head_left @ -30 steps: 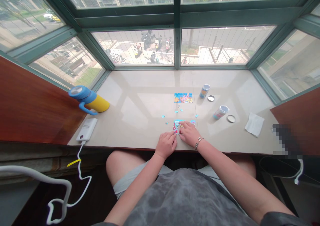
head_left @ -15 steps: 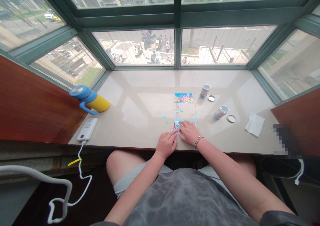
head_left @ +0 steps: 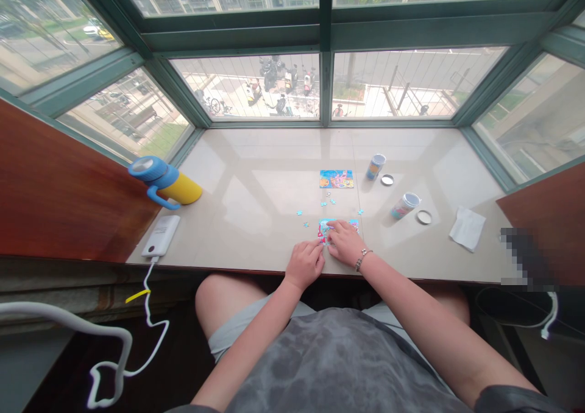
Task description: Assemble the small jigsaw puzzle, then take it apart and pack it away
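Observation:
A small, partly covered jigsaw puzzle (head_left: 324, 225) in red and blue lies near the table's front edge. Over it rests my right hand (head_left: 346, 243), fingers stretched out and touching its surface. My left hand (head_left: 304, 262) is at the puzzle's lower left corner, its fingers drawn together; whatever is between the fingertips is too small to make out. Loose light-blue jigsaw pieces lie about: one piece (head_left: 299, 212) to the left, another piece (head_left: 361, 212) to the right, and several beyond the puzzle. Farther back is a colourful rectangular puzzle picture (head_left: 336, 179), flat on the table.
Two clear canisters (head_left: 375, 167) (head_left: 405, 206) stand on the right beside round lids (head_left: 387, 180) (head_left: 424, 217). A white tissue (head_left: 467, 229) lies farther right. On the left are a yellow-and-blue bottle (head_left: 176, 184) and a white power bank (head_left: 161, 235) with a cable. Windows enclose the back.
Both hands stay in nearly the same place on the puzzle. The whole view has shifted very slightly; no piece has visibly moved.

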{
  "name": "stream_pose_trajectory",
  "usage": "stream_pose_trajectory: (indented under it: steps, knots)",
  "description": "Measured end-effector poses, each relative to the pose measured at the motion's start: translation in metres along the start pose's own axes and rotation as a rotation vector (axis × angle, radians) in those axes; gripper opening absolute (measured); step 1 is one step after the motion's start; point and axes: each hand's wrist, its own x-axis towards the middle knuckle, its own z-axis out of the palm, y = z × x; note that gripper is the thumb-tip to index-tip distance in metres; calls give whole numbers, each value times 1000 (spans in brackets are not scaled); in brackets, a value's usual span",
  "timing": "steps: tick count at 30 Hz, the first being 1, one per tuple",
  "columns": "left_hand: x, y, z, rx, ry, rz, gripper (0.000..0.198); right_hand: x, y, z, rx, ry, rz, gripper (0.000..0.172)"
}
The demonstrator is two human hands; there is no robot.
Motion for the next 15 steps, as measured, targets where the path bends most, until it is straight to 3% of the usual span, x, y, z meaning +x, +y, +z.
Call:
stream_pose_trajectory:
  steps: [15]
  knots:
    - [0, -1, 2, 23, 19, 7, 32, 12, -6, -10, -95, -90, -35, 20]
